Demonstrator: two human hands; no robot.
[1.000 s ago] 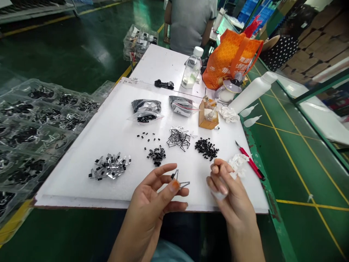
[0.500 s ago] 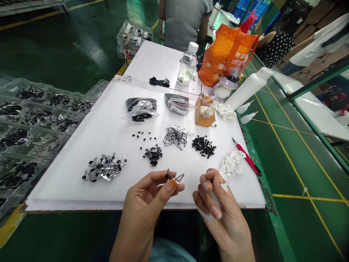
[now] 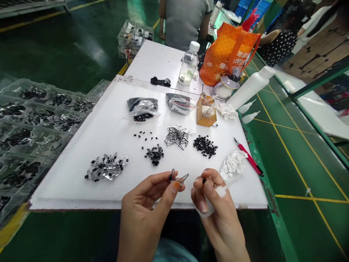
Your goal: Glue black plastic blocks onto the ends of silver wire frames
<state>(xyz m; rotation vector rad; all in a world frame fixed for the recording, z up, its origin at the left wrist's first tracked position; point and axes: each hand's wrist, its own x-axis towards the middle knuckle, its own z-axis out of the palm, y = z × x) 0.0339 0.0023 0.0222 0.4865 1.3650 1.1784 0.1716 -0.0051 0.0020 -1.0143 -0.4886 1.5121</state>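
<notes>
Thumb and fingers of my left hand [image 3: 152, 203] pinch a thin bent metal wire piece [image 3: 184, 178], with a small black block [image 3: 170, 177] at its left end. My right hand [image 3: 222, 211] is closed, a tiny black part [image 3: 204, 180] between thumb and fingertips. A translucent white dropper bottle [image 3: 209, 209] is tucked in that same hand, its thin nozzle pointing up and right. The hands are close together but apart, over the table's front edge. Beyond them lie a pile of bent wire pieces [image 3: 176, 136] and two heaps of black parts [image 3: 154, 155], [image 3: 205, 146].
Wire pieces with black ends [image 3: 107, 167] lie at left. Zip bags [image 3: 142, 108], a small wooden box [image 3: 206, 115] and a clear bottle [image 3: 188, 65] stand farther back. Crumpled white tissue [image 3: 233, 163] and a red craft knife [image 3: 249, 160] are at right. Clear trays [image 3: 54, 125] flank the table.
My right hand has turned, bringing the black part at its fingertips into clearer view. My left hand still holds the wire piece, shifted slightly. The camera view has moved a little.
</notes>
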